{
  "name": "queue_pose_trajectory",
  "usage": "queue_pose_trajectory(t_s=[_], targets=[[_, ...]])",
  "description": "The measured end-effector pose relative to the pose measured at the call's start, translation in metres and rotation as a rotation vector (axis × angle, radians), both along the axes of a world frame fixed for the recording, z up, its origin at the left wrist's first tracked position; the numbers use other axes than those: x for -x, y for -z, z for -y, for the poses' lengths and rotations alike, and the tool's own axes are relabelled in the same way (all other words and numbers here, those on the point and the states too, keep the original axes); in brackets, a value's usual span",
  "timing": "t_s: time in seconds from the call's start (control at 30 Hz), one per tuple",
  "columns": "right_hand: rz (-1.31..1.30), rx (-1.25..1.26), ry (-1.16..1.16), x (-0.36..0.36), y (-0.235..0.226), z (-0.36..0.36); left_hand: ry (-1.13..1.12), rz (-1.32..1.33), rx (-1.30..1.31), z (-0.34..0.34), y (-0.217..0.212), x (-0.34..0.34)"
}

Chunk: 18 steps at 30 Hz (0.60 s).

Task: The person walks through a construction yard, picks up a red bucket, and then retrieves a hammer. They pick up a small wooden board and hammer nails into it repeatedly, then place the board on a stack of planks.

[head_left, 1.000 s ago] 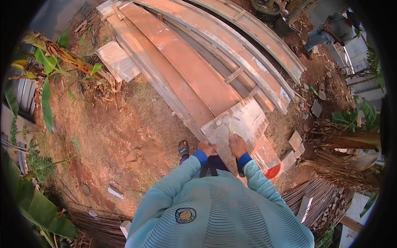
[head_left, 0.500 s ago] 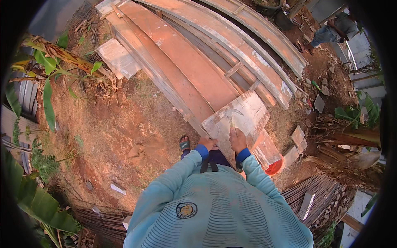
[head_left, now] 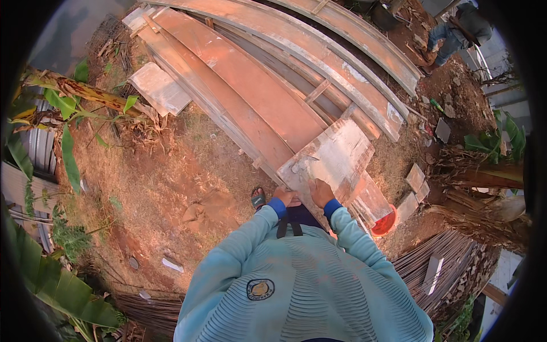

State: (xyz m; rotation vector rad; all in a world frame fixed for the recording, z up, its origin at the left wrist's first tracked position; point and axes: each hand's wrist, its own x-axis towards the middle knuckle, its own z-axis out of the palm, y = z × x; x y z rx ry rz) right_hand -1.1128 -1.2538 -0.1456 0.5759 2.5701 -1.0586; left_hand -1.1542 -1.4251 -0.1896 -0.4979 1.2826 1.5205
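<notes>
A pale, worn wooden board (head_left: 336,154) lies in front of me across the near ends of long reddish panels (head_left: 268,108). My right hand (head_left: 322,192) is closed around the handle of a claw hammer (head_left: 304,162). The hammer's metal head is low over the board's left part, blurred against the pale surface; whether it touches cannot be told. At the board's near left edge, my left hand (head_left: 285,195) is closed with its fingers against the edge, gripping it. Its fingertips are partly hidden.
More long formwork panels (head_left: 336,54) curve away at the upper right. A red bucket (head_left: 385,221) stands right of me, partly under smaller boards (head_left: 370,202). Bundled rods (head_left: 419,259) lie at the lower right. Another person (head_left: 461,31) is at the far upper right.
The hammer has swung down and left, from raised over the board to low by its left part. My right hand shifted slightly left; my left hand stays at the edge.
</notes>
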Motion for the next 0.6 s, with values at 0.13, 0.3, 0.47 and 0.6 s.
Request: queue_pose_trajectory(t_s=[0.13, 0.3, 0.47, 0.6], targets=[[0.018, 0.075, 0.089, -0.011, 0.019, -0.01, -0.197, 0.071, 0.105, -0.01, -0.015, 0.032], [-0.075, 0.087, 0.109, -0.005, 0.002, -0.017, -0.116, -0.188, 0.338, -0.013, 0.007, 0.042], [-0.42, 0.31, 0.451, 0.026, -0.078, -0.011, -0.051, -0.402, 0.315, -0.002, 0.026, 0.037], [-0.457, 0.155, 0.427, 0.021, -0.045, 0.001, -0.038, -0.347, 0.3, -0.013, 0.012, 0.041]])
